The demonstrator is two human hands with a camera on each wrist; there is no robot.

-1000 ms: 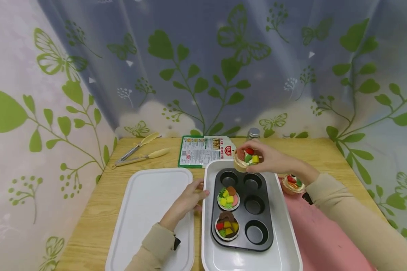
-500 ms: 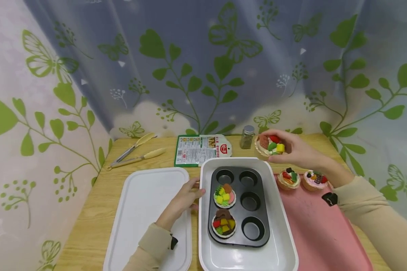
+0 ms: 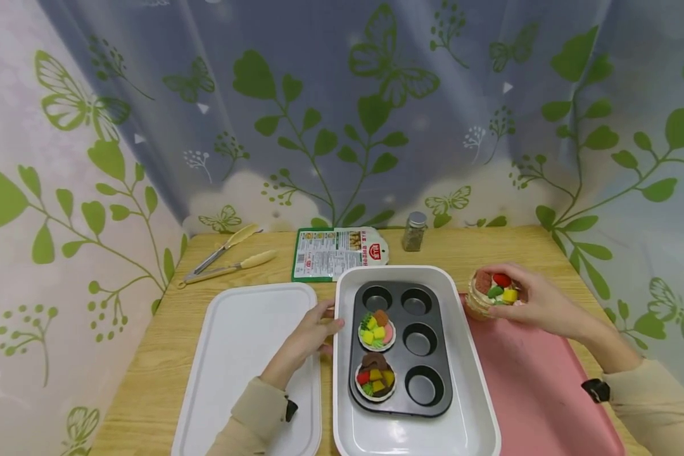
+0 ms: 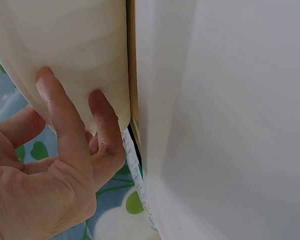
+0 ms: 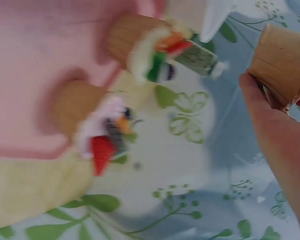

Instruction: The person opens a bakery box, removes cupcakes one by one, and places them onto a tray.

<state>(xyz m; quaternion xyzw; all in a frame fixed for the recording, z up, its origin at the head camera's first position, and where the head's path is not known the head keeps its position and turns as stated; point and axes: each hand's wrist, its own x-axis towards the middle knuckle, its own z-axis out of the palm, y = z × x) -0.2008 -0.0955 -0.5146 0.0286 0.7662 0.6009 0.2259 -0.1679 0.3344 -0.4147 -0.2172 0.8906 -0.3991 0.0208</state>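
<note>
In the head view my left hand point(image 3: 303, 339) rests at the left wall of a deep white tray point(image 3: 468, 415). The left wrist view shows its fingertips pressing the tray's outer wall. Inside the tray lies a black muffin pan point(image 3: 398, 354). Its left column holds a green-and-yellow topped toy cupcake point(image 3: 377, 332) and a chocolate-topped one point(image 3: 375, 379). My right hand point(image 3: 547, 309) grips another toy cupcake point(image 3: 481, 299) with fruit and a biscuit on top, over the pink tray's far edge. Two more cupcakes, one white-creamed point(image 5: 142, 47), one pink-creamed point(image 5: 92, 112), stand there, largely hidden in the head view.
The pink tray point(image 3: 538, 389) lies right of the white one. A flat white lid or board point(image 3: 251, 361) is on the left. Along the back are tongs point(image 3: 228, 266), a printed packet point(image 3: 330, 253) and a small spice jar point(image 3: 415, 232).
My right hand has carried the cupcake rightward, from above the muffin pan to the pink tray's far end, and lowered it. My left hand stays at the white tray's wall.
</note>
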